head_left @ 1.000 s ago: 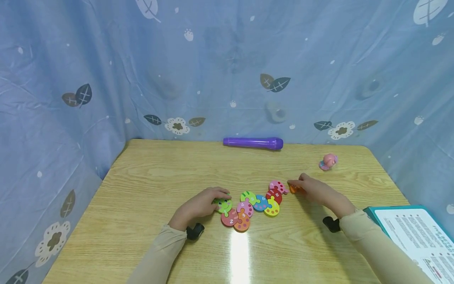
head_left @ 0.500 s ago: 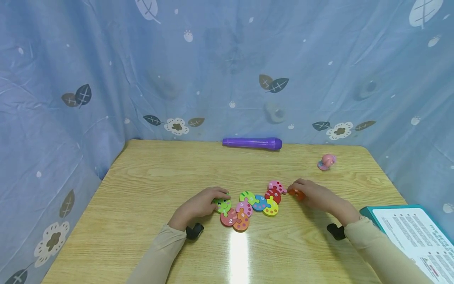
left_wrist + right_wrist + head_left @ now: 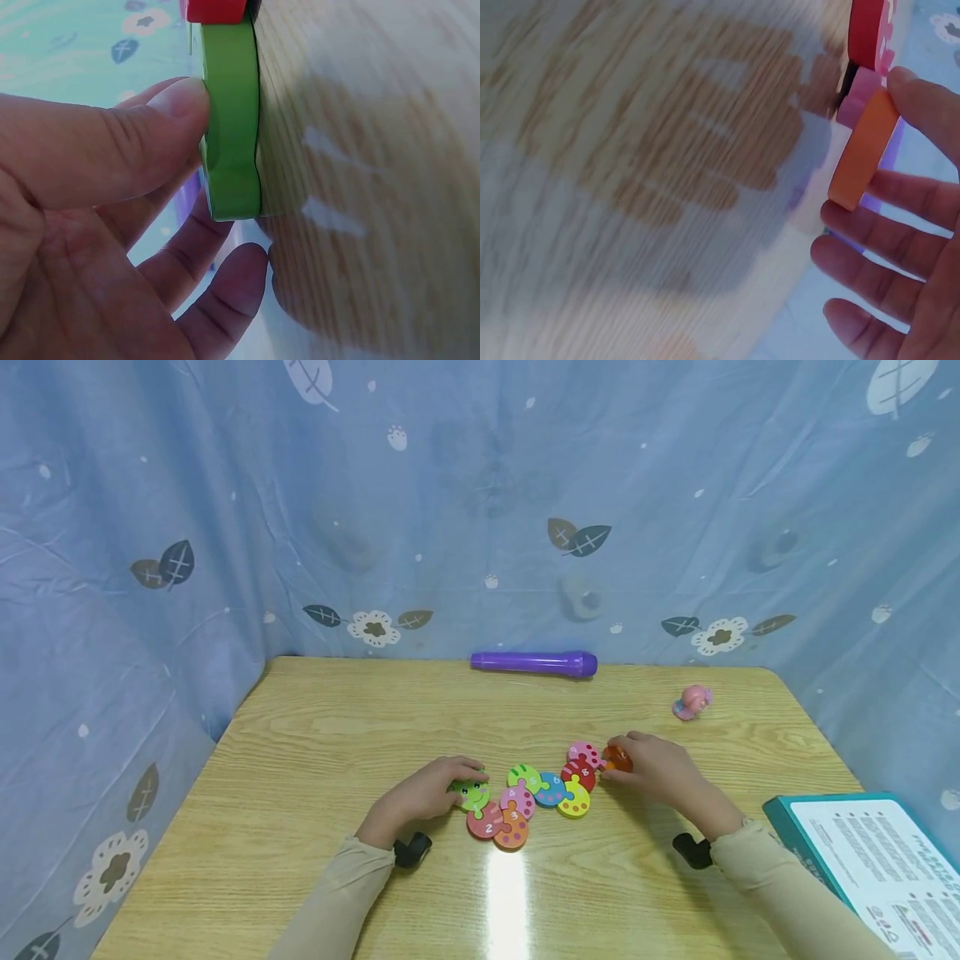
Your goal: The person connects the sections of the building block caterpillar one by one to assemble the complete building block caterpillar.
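A wooden caterpillar number puzzle lies in a zigzag chain on the table. Its green smiling head (image 3: 474,795) is at the left end, pinched by my left hand (image 3: 427,789); the left wrist view shows the thumb on the face of the green piece (image 3: 232,112). At the other end is a pink piece (image 3: 585,753), joined to a red one (image 3: 577,775). My right hand (image 3: 660,767) pinches an orange piece (image 3: 618,759) right beside the pink one. From the right wrist, that orange piece (image 3: 864,150) looks tilted, one end over the pink knob (image 3: 859,97).
A purple toy microphone (image 3: 534,663) lies along the back edge of the wooden table (image 3: 337,710). Toward the back right stands a small pink figurine (image 3: 692,702). A teal-edged box (image 3: 862,852) with a printed white face is at the right, beside my right forearm. Patterned blue cloth hangs behind.
The orange piece has turned in my right hand and come left, up against the pink end piece. My left hand stays on the green head, and the rest of the chain holds its place.
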`<move>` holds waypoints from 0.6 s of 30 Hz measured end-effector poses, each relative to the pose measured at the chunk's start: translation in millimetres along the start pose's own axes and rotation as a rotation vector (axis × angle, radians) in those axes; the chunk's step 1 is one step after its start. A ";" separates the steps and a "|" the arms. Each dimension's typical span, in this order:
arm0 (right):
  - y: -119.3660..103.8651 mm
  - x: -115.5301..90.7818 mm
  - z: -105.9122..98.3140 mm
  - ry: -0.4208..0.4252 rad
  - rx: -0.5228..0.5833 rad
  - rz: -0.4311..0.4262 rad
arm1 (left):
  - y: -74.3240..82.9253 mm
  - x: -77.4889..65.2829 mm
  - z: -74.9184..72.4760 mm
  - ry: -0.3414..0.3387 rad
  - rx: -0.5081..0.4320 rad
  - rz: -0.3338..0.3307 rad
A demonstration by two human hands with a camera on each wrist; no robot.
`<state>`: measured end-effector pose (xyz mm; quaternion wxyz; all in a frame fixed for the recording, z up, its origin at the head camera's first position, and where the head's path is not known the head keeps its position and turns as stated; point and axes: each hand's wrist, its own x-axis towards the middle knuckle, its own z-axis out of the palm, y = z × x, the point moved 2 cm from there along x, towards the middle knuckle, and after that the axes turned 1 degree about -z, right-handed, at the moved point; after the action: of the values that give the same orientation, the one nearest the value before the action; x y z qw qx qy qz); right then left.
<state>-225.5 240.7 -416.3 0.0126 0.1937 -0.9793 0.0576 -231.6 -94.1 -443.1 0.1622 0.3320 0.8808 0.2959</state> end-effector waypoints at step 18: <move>-9.0 4.4 4.6 -0.039 0.000 0.015 | 1.8 -1.7 0.3 0.014 0.018 0.006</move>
<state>-226.2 230.3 -419.7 -0.0067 0.1874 -0.9808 0.0541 -229.4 -94.1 -442.1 0.1521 0.3342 0.8835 0.2909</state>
